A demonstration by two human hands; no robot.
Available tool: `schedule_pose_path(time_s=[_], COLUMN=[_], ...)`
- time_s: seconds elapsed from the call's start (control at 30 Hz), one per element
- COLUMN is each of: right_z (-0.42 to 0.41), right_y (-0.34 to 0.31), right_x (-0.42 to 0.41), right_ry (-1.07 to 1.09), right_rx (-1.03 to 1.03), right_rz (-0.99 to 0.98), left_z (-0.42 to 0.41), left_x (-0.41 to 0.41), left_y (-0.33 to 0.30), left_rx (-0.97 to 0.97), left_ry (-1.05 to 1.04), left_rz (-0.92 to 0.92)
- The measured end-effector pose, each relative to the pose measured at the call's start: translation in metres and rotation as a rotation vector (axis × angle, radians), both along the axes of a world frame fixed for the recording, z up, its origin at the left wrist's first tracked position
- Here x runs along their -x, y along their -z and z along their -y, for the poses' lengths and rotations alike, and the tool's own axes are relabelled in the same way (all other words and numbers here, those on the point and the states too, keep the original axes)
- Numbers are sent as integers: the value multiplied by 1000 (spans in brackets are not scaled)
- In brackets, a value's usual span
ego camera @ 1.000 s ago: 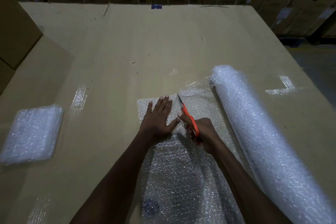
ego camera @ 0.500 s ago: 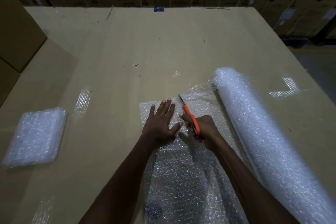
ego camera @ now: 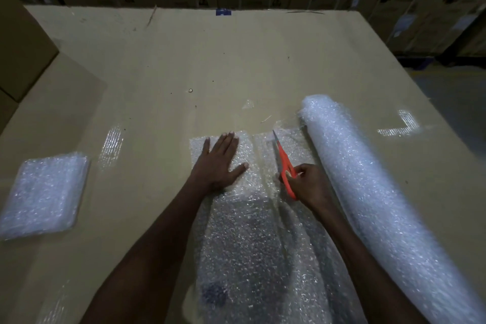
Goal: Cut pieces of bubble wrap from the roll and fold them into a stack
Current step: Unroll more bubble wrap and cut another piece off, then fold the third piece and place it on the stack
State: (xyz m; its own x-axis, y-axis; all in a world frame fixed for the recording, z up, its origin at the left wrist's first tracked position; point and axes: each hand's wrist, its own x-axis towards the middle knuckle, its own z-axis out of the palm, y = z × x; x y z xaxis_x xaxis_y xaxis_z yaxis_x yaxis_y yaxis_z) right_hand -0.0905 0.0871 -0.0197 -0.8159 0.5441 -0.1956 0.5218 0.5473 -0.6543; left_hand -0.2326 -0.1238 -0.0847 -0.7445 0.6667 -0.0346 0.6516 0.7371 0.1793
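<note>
Spilling off the near edge, the bubble wrap sheet (ego camera: 252,244) is cut off.

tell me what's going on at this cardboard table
A person is cutting a clear bubble wrap sheet off a big white bubble wrap roll. The left hand presses flat on the sheet, while the right hand grips orange-handled scissors at its far edge. A stack of folded bubble wrap pieces lies to the left.

Dim, vignetted wide-angle view; glare patches on cardboard (ego camera: 236,66), soft edges
</note>
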Motion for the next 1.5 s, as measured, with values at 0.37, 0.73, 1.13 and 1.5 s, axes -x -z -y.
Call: schedule_pose_path(time_s=[0.37, 0.73, 1.13, 1.5], right_z=[1, 91, 119, 118], right_y=[17, 39, 64, 32], right_x=[-51, -114, -89, -116], right_ry=[-189, -508, -634, -667], right_rx=[-532, -523, -553, -373], right_rz=[29, -297, 25, -43], left_z=[15, 37, 44, 111], left_x=[-110, -171, -120, -197], left_y=[-5, 15, 4, -12], left_rx=[-157, -130, -118, -162], left_ry=[-94, -94, -62, -103], left_rz=[-35, -57, 37, 61])
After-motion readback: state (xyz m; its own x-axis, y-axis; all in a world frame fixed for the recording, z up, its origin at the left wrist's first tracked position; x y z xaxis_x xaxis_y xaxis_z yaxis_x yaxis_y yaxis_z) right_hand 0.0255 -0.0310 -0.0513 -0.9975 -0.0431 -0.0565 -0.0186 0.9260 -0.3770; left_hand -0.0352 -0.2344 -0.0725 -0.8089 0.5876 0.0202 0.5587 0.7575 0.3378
